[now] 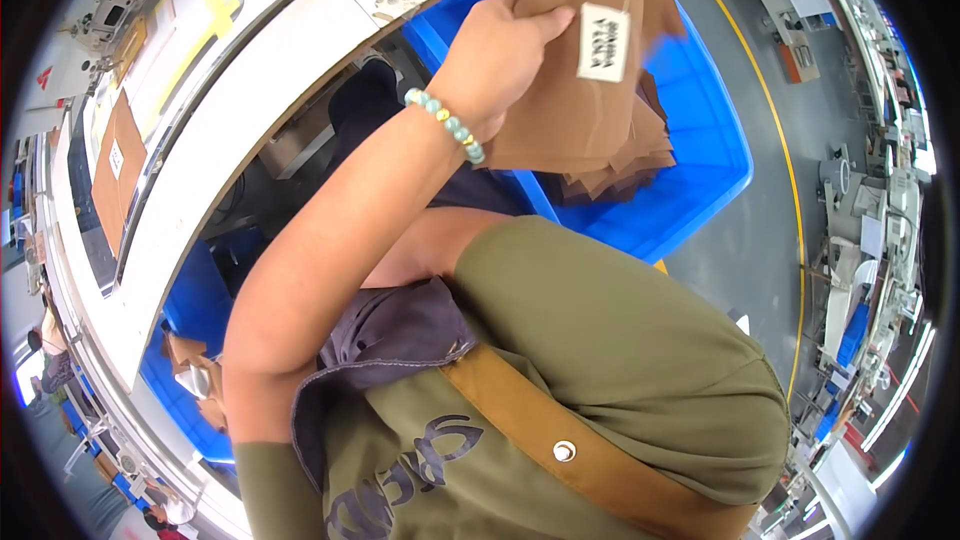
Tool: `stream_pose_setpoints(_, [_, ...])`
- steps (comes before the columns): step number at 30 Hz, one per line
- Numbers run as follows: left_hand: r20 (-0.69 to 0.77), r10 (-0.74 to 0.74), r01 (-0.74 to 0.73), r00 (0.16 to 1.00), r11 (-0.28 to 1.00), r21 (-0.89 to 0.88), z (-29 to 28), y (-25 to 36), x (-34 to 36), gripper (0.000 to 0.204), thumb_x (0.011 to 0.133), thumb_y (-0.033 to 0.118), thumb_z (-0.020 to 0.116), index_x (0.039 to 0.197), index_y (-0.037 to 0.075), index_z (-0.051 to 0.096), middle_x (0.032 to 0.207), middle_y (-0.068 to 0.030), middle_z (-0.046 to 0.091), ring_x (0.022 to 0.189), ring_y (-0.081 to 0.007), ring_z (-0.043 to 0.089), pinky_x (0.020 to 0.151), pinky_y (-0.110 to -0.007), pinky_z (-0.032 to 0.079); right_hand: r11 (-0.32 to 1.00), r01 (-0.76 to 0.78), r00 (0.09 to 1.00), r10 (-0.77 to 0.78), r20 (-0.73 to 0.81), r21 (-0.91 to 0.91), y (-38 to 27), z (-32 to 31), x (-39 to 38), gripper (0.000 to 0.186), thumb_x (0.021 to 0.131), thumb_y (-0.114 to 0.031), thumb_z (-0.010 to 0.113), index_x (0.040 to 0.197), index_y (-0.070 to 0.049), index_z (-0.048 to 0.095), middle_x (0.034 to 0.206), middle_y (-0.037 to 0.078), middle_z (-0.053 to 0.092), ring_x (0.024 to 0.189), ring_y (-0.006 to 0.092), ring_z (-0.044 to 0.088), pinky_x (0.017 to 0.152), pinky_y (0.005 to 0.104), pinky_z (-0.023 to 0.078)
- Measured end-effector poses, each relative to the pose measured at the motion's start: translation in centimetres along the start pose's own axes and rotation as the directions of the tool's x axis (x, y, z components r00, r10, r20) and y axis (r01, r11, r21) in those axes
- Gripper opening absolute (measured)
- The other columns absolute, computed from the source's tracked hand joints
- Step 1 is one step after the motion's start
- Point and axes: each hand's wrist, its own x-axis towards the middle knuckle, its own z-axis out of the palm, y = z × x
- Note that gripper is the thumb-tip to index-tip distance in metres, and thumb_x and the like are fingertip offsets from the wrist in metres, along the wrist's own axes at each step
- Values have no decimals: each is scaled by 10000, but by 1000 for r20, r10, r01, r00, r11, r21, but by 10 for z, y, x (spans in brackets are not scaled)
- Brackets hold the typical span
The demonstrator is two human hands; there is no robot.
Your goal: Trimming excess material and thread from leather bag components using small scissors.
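My left hand (500, 55), with a beaded bracelet on its wrist, grips a stack of flat brown cut pieces (570, 120), thumb on top. They look like fabric, though I cannot be sure. A white printed label (604, 43) lies on the upper face of the stack, beside the thumb. The stack is held over a large blue bin (700, 175), where more brown pieces (625, 155) lie in a loose, uneven pile. Of my right arm, the olive sleeve and a bit of forearm (425, 250) show; it passes behind my left forearm, which hides the right hand.
A white worktable (185, 195) curves along the left, with a labelled brown piece (120, 175) on it. Below its edge sits another blue bin (185, 405) with brown scraps. A yellow floor line (775, 110) runs on the right, past which stand rows of workstations (870, 200).
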Motion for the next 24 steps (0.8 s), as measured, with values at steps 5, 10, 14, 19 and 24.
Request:
stream_pose_setpoints(5, [212,124,-47,969,942,-333,48,-11,-5,346,1020,168,583,1293,-45,578,1180,-125,680,1057,-201,650,933,-360,521,999,-44,999,45,13,-14,7,3,7,322,870,-172,681,1164,-42,699,981,97,749,921,223,707,830,371,531])
stream_pose_setpoints(10, [199,27,-10,980,996,-84,25,-46,-24,417,1013,140,585,1373,-53,498,1335,-136,605,1210,-203,579,1017,-346,469,995,-89,994,92,63,-40,11,13,24,321,871,-173,683,1165,-46,699,964,86,753,909,213,713,822,369,535])
stream_pose_setpoints(14, [-6,-23,23,1000,996,81,-17,-38,-81,472,1014,175,595,1410,-53,479,1399,-163,575,1267,-223,562,1081,-350,418,990,-125,983,133,127,-65,24,23,40,320,871,-174,684,1166,-49,700,951,78,756,900,205,718,817,367,538])
stream_pose_setpoints(19, [167,413,-411,895,910,-48,-57,-1,-171,347,991,93,558,1296,-74,562,1257,-212,649,1102,-258,663,960,-369,518,976,-190,957,208,203,-103,45,33,56,320,871,-175,686,1167,-53,700,935,67,760,888,194,724,809,366,542])
stream_pose_setpoints(24, [446,787,-878,426,479,-8,-70,34,-209,267,921,39,635,1177,-36,642,1237,-189,661,1042,-356,676,849,-423,581,882,8,976,95,195,-472,111,47,111,345,869,-197,694,1178,-43,694,934,104,765,908,229,741,827,382,552])
